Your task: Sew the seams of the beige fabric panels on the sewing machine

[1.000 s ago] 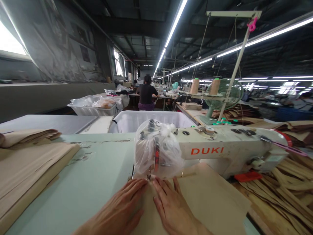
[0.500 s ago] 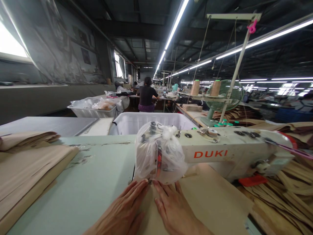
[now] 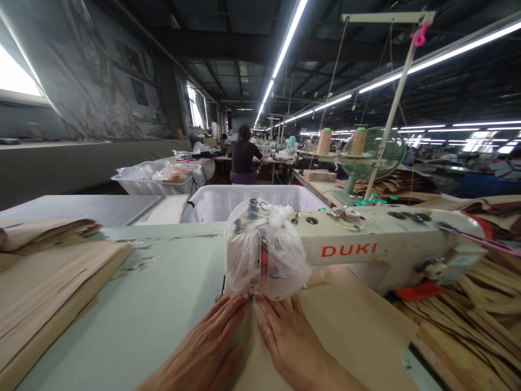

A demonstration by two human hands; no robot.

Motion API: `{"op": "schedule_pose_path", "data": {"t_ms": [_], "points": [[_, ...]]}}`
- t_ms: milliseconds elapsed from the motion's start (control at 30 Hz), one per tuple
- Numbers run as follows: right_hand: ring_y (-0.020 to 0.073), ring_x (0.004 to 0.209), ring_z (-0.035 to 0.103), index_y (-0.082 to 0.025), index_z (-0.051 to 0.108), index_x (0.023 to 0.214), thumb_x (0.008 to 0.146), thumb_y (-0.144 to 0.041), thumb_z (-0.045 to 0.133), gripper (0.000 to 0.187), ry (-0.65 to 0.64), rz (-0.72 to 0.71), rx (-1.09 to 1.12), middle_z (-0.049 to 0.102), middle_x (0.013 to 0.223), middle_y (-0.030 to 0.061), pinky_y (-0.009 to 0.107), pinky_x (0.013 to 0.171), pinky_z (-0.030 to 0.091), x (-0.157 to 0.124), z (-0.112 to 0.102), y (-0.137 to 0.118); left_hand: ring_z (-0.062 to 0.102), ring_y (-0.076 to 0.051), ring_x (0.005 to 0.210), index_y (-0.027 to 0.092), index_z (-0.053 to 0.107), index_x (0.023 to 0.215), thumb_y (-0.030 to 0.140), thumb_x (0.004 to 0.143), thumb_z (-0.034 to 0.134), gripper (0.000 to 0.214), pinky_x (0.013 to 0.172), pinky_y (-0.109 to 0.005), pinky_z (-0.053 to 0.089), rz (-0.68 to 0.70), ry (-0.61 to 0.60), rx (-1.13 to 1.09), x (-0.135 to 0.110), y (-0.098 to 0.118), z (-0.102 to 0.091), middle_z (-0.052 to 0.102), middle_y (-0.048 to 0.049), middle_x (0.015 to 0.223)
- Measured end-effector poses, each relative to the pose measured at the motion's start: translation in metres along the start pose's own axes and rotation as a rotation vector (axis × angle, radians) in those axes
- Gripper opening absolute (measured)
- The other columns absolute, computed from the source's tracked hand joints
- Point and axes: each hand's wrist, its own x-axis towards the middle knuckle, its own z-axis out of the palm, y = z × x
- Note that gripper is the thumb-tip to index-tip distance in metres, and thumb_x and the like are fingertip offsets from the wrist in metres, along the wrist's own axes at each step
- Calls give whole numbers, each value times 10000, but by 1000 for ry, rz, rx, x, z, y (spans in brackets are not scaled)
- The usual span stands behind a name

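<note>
Left hand [image 3: 199, 347] and right hand [image 3: 291, 339] lie flat on the tan fabric [image 3: 342, 336], fingers [image 3: 280, 309] spread open, not gripping (just below the plastic bag [image 3: 264, 252] on the DUKI machine [image 3: 386, 244]).

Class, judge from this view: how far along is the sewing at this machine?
Done: perhaps the folded tan stack on the left, though it could be unsewn. In hand: the left hand and right hand press a tan panel flat at the bagged head of the DUKI machine. Left: probably the loose tan pieces piled on the right.
</note>
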Motion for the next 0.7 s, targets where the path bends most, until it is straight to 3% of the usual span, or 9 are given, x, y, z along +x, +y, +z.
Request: {"op": "schedule_pose_path", "data": {"t_ms": [133, 333, 567, 700], "points": [[255, 1400, 409, -298, 330, 1544, 1076, -378, 360, 476, -4, 2, -3, 463, 1514, 15, 610, 1177, 294, 0, 0, -1, 491, -308, 1369, 243, 2, 1592, 294, 952, 542, 839, 1065, -426, 495, -30, 69, -37, -4, -1, 3, 440, -150, 1534], [262, 1397, 413, -265, 341, 1534, 1080, -374, 343, 467, 10, -8, -10, 427, 1540, 22, 632, 1183, 267, -1, 2, 1, 516, -275, 1351, 257, 70, 1573, 327, 922, 596, 840, 1082, -364, 466, -98, 67, -51, -2, 0, 3, 454, -136, 1521], [279, 1397, 414, -226, 423, 1482, 1055, -353, 411, 446, 87, 4, 0, 516, 1464, 79, 634, 1204, 187, 3, 7, -4, 586, -265, 1277, 256, 127, 1598, 514, 904, 643, 902, 1022, -291, 500, -31, 165, 133, -2, -6, 8, 486, -107, 1514], [346, 1427, 358, -117, 427, 1483, 1035, -444, 429, 554, 146, 66, -58, 429, 1519, 165, 619, 1186, 264, -12, 16, -11, 600, -283, 1262, 314, 166, 1597, 595, 856, 659, 932, 975, -310, 559, 38, 194, 117, -19, -20, 26, 473, -65, 1528]]}}
